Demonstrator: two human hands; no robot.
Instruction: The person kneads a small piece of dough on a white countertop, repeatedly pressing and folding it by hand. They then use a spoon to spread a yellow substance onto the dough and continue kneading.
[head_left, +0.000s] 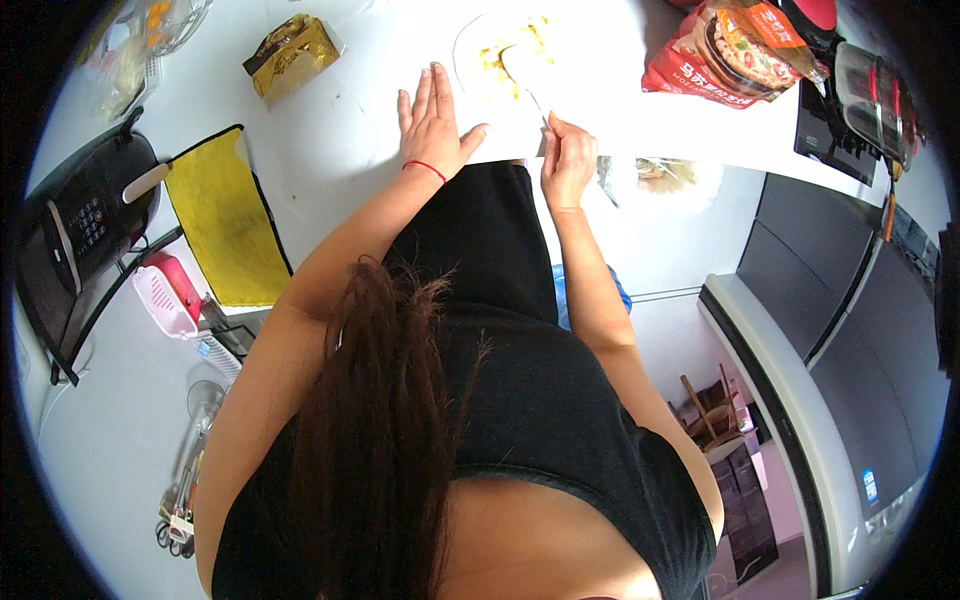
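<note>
My right hand (568, 161) grips the handle of a spoon (538, 103). The spoon's bowl rests in a white plate (458, 56) that carries smears of yellow-orange food (493, 58). Glare washes out much of the plate and its right rim. Left of the plate, my left hand (431, 127) lies palm down on the white worktop (360, 142) near its front edge. Its thumb is spread and it holds nothing. A red string circles that wrist.
A crumpled gold packet (294, 58) lies left. Beyond my left arm are a yellow cloth (225, 217) and a black appliance with buttons (90, 217). A red printed food bag (724, 56) and a clear-lidded container (874, 97) stand right. A dark refrigerator (862, 360) is at far right.
</note>
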